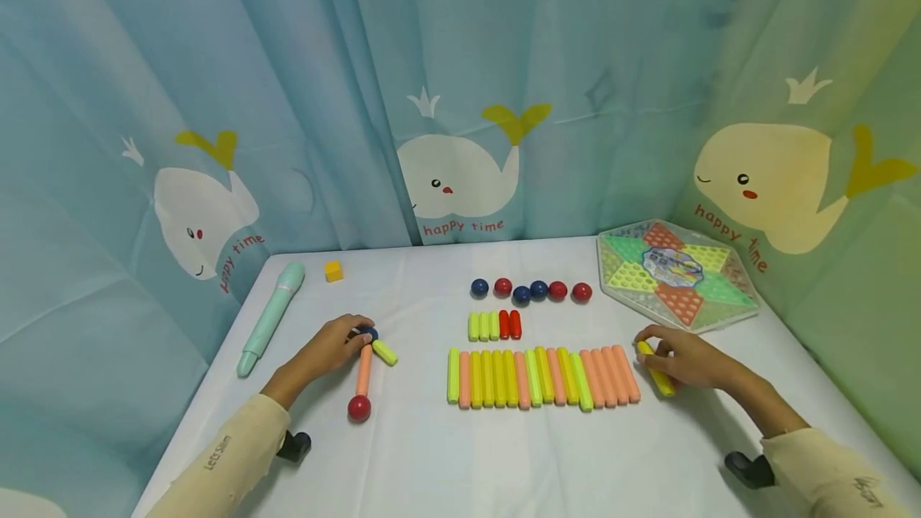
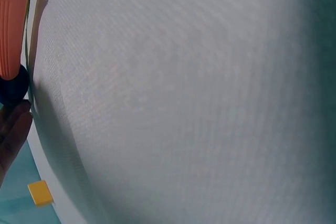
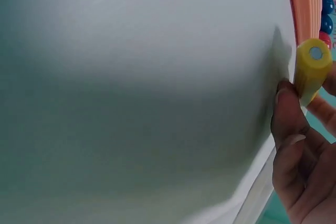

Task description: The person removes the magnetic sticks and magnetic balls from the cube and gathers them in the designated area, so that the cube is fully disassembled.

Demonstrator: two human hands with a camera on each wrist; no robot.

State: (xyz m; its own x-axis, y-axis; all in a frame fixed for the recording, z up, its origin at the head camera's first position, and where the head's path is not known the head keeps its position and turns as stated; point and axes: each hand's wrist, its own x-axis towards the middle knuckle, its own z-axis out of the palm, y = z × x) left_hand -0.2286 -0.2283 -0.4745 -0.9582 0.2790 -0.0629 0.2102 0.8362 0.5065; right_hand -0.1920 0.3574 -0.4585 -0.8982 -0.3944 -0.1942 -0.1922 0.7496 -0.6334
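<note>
My left hand (image 1: 336, 346) pinches a dark blue ball (image 1: 368, 334) at the left of the table; in the left wrist view its fingertips sit against the ball's lower side. An orange magnetic rod (image 1: 364, 370) runs from this ball toward me and ends at a red ball (image 1: 359, 408). A short lime rod (image 1: 384, 352) slants out from the blue ball to the right. On the right, my right hand (image 1: 683, 354) grips a yellow magnetic rod (image 1: 656, 370) between thumb and fingers. One end of that rod, seen in the right wrist view, bears a silver disc.
Between the hands lies a row of yellow, lime and orange rods (image 1: 547, 376). Behind it are short lime and red rods (image 1: 494, 325), then several red and blue balls (image 1: 539, 289). A hexagonal game board (image 1: 676, 272), a mint-green wand (image 1: 272, 318) and a yellow cube (image 1: 333, 271) lie farther out.
</note>
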